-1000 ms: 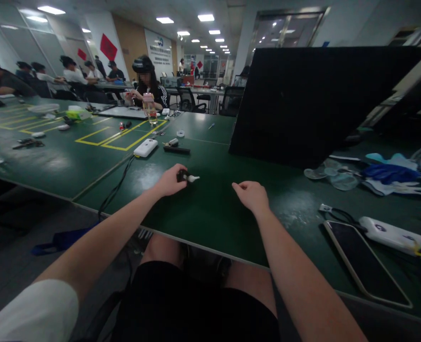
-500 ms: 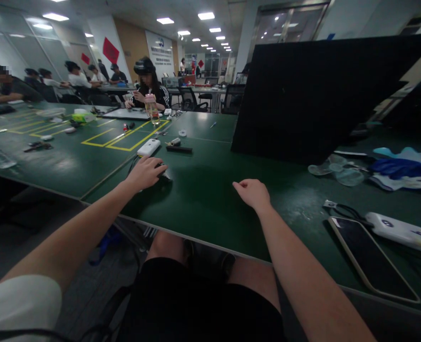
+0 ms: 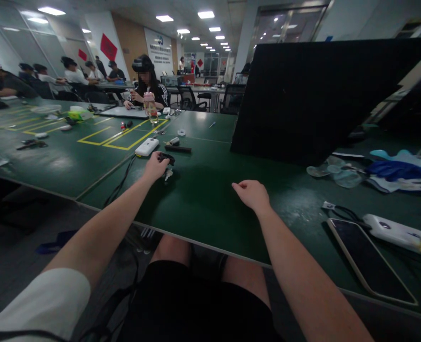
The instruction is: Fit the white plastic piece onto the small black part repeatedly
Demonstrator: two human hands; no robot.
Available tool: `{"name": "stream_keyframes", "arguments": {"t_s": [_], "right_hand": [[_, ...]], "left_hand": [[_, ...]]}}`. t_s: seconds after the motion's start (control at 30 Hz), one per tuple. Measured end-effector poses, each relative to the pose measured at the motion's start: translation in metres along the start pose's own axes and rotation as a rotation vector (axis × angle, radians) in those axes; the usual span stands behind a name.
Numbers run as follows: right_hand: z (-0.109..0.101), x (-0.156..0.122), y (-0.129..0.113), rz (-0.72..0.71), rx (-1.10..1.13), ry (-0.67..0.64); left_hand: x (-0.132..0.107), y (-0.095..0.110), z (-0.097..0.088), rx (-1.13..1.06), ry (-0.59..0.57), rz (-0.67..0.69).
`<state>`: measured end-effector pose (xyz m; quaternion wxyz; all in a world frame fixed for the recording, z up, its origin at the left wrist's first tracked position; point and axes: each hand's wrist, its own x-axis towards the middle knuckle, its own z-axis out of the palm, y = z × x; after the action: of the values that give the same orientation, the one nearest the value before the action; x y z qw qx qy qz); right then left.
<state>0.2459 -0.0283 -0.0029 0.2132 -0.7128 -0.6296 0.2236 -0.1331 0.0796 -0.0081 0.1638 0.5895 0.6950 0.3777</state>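
Bare green table [image 3: 210, 199] lies open between the left hand [image 3: 156, 167] and right hand [image 3: 252, 194]. Beyond the left hand, 3 obstacles sit close: a white power bank [image 3: 147, 147], a black bar [image 3: 177, 149] and a cable [image 3: 119, 183] over the table edge. A black board [image 3: 313, 95] walls the far right. To the right, a phone [image 3: 369, 261] and gloves [image 3: 392, 173] crowd the surface.

dark green table [image 3: 210, 199] with phone [image 3: 369, 259], white power banks [image 3: 147, 147], gloves [image 3: 392, 171]
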Motion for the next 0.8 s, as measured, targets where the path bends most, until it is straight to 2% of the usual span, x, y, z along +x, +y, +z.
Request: {"name": "stream_keyframes", "arguments": {"t_s": [0.13, 0.23, 0.4, 0.5, 0.6, 0.67, 0.73, 0.8], "right_hand": [[-0.001, 0.001, -0.003, -0.004, 0.003, 0.003], [-0.001, 0.001, -0.007, 0.005, 0.006, 0.045], [-0.007, -0.002, -0.008, 0.052, 0.094, 0.213], [-0.012, -0.002, -0.007, 0.062, 0.137, 0.366], [-0.015, -0.001, -0.006, 0.065, 0.165, 0.445], [-0.016, -0.001, -0.006, 0.071, 0.156, 0.457], [-0.017, -0.001, -0.005, 0.078, 0.136, 0.468], [-0.017, -0.001, -0.003, 0.076, 0.109, 0.454]], "left_hand": [[-0.006, 0.022, 0.029, 0.102, -0.147, 0.064], [-0.024, 0.049, 0.052, 0.165, -0.249, 0.195], [-0.079, 0.107, 0.095, 0.105, -0.477, 0.468], [-0.115, 0.137, 0.114, 0.072, -0.552, 0.569], [-0.142, 0.156, 0.122, 0.061, -0.601, 0.621], [-0.15, 0.162, 0.121, 0.042, -0.612, 0.657], [-0.149, 0.161, 0.115, -0.028, -0.59, 0.675], [-0.139, 0.153, 0.106, -0.157, -0.509, 0.653]]}}
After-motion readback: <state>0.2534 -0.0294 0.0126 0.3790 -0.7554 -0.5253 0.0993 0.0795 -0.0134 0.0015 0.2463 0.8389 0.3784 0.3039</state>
